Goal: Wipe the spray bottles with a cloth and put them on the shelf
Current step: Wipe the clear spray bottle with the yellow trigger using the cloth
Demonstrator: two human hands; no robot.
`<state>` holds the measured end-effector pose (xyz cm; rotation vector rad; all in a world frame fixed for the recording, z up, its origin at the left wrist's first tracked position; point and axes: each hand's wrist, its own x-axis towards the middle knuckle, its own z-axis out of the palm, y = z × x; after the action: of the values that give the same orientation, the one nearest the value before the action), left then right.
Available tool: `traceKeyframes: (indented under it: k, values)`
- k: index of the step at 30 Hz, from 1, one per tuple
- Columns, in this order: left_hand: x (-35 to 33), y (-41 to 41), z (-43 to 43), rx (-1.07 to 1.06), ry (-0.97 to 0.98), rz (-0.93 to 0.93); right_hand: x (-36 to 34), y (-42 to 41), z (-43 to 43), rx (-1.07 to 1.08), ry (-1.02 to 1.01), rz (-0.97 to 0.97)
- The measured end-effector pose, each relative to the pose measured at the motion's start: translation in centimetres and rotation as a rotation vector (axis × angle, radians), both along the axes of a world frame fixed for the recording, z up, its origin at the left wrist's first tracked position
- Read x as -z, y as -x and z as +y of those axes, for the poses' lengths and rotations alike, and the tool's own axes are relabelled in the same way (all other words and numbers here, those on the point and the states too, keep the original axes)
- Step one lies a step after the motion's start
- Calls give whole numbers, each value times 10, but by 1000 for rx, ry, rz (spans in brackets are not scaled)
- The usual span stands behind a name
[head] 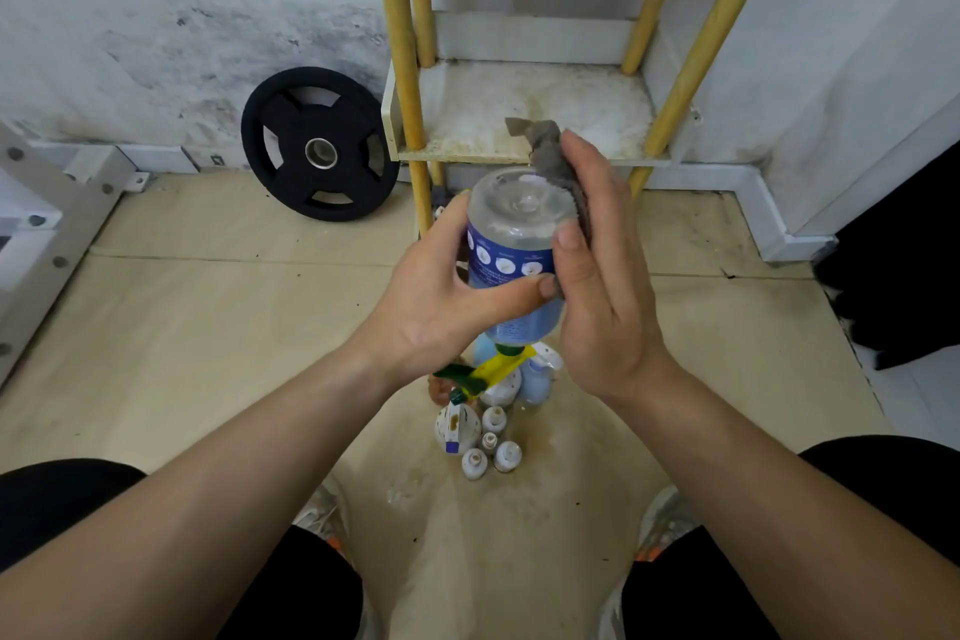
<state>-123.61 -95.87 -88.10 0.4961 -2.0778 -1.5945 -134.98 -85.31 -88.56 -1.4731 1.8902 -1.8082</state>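
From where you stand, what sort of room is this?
Probably a home gym or storage corner: a black weight plate leans on the stained wall; a shelf with yellow posts stands beside it.

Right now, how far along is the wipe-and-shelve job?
Done: nothing stands on the visible shelf board. In hand: the left grip holds one spray bottle trigger-down, and the right grip holds the grey cloth against its side, mid-wipe. Left: shelve this one, then probably the floor bottles below.
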Motion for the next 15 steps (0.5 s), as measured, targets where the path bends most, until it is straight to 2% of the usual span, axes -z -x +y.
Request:
traceKeyframes:
  k: [4, 9, 12, 15]
  values:
    - [4, 0, -3, -25, 40, -44, -8, 3, 5, 18, -79, 356]
    - [6, -2, -1, -36, 114, -88, -11, 3, 4, -31, -221, 615]
    - [6, -2, 1, -34, 150, -122, -13, 3, 2, -65, -263, 686]
    - [6, -2, 1, -43, 138, -139, -10, 9, 3, -59, -266, 559]
